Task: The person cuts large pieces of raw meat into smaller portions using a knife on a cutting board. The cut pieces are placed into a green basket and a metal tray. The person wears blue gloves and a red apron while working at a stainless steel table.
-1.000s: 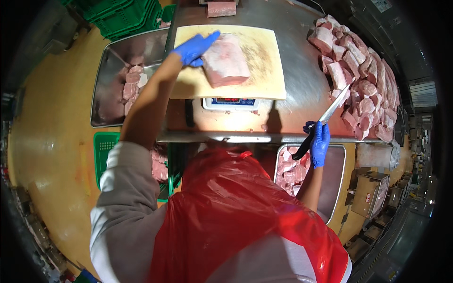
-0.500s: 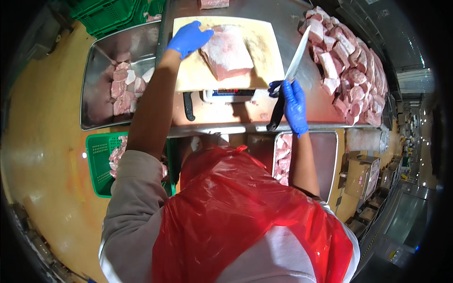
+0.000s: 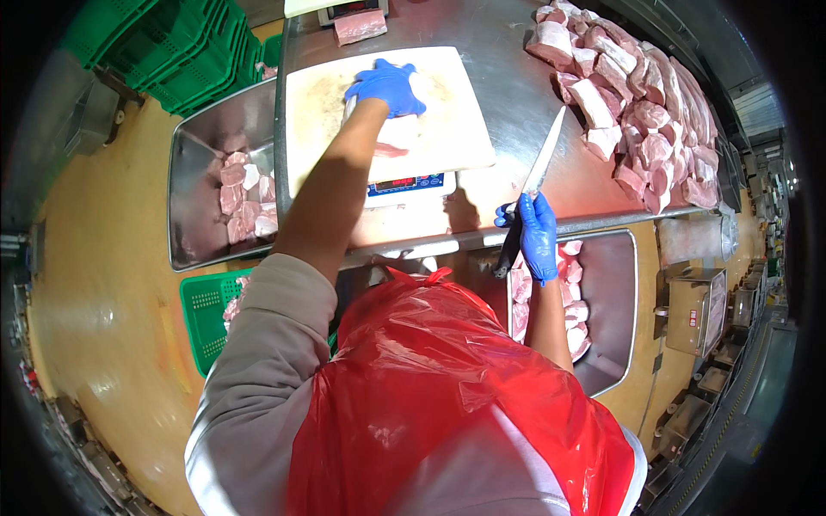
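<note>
My left hand (image 3: 385, 86), blue-gloved, lies with fingers spread on a pork piece (image 3: 396, 132) on the cream cutting board (image 3: 452, 116); hand and forearm hide much of the meat. Beneath the board's near edge shows a white scale with a red display (image 3: 401, 183). My right hand (image 3: 537, 238), also blue-gloved, is closed round the black handle of a long knife (image 3: 544, 155); the blade points up and away from me, right of the board.
A pork heap (image 3: 644, 129) covers the steel table's (image 3: 499, 69) right side; another piece (image 3: 360, 27) sits at its back. Steel bins with meat stand left (image 3: 198, 181) and below right (image 3: 607, 327). Green crates (image 3: 163, 43) are stacked back left; a green basket (image 3: 206, 318) stands lower left.
My left hand has moved from the meat's left edge onto its top, fingers spreading. My right hand has shifted leftward with the knife. The view has also shifted.
</note>
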### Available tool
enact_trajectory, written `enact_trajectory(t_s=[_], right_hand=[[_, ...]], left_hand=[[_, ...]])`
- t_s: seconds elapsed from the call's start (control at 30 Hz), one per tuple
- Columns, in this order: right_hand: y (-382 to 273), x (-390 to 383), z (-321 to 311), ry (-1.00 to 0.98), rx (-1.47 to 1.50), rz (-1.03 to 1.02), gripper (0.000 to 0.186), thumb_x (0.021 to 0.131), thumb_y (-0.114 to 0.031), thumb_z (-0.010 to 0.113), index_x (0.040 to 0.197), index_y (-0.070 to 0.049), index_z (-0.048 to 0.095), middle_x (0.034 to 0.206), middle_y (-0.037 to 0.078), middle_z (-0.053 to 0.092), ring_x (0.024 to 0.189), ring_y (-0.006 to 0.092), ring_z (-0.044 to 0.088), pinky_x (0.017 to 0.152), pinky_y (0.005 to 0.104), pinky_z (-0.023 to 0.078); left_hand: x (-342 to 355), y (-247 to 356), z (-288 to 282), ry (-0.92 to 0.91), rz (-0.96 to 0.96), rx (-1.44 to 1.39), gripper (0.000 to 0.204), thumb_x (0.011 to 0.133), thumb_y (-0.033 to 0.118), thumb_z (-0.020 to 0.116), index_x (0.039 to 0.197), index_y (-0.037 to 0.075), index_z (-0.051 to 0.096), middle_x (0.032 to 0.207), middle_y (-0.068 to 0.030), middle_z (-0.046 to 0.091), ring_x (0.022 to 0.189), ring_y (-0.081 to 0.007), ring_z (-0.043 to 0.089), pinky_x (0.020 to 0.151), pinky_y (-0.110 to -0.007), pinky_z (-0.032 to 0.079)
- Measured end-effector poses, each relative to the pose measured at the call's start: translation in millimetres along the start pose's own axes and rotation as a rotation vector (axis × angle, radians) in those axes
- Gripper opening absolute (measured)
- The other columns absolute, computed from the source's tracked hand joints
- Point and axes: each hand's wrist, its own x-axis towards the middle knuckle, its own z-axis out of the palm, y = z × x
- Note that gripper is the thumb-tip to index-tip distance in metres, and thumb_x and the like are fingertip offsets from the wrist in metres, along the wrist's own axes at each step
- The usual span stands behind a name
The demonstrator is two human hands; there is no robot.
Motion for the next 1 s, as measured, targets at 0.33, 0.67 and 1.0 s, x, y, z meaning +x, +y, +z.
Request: enact_trajectory(t_s=[0.33, 0.67, 1.0], right_hand=[[5.6, 11.4, -39.7, 0.015, -0.055, 0.038, 0.021, 0.108, -0.023, 0.049, 0.101, -0.004, 0.052, 0.083, 0.010, 0.066, 0.070, 0.0163, 0.066, 0.069, 0.0304, 0.057], [-17.3, 29.4, 23.6, -0.186, -0.533, -0.048, 0.023, 0.107, -0.023, 0.049, 0.099, -0.002, 0.055, 0.072, 0.008, 0.063, 0.053, 0.0132, 0.059, 0.048, 0.0301, 0.047], [-23.3, 62.3, 129.0, -0.488, -1.131, -0.666, 0.015, 0.099, -0.016, 0.056, 0.104, -0.002, 0.051, 0.081, 0.026, 0.064, 0.076, 0.0455, 0.065, 0.063, 0.0523, 0.051]], left_hand=[[-68.7, -38.6, 94.8, 0.928, 0.430, -0.162, 0.050, 0.080, 0.034, 0.074, 0.125, 0.014, 0.066, 0.133, -0.0225, 0.054, 0.129, -0.0413, 0.047, 0.096, -0.066, 0.036], [-94.6, -72.6, 96.6, 0.663, 0.603, -0.492, 0.058, 0.073, 0.012, 0.078, 0.128, 0.011, 0.059, 0.141, -0.0282, 0.043, 0.136, -0.0469, 0.038, 0.113, -0.051, 0.035], [-129.5, -36.3, 147.9, 1.157, 0.216, -0.755, 0.017, 0.075, -0.002, 0.076, 0.089, 0.003, 0.068, 0.089, -0.0112, 0.066, 0.067, -0.0218, 0.065, 0.061, -0.033, 0.055]])
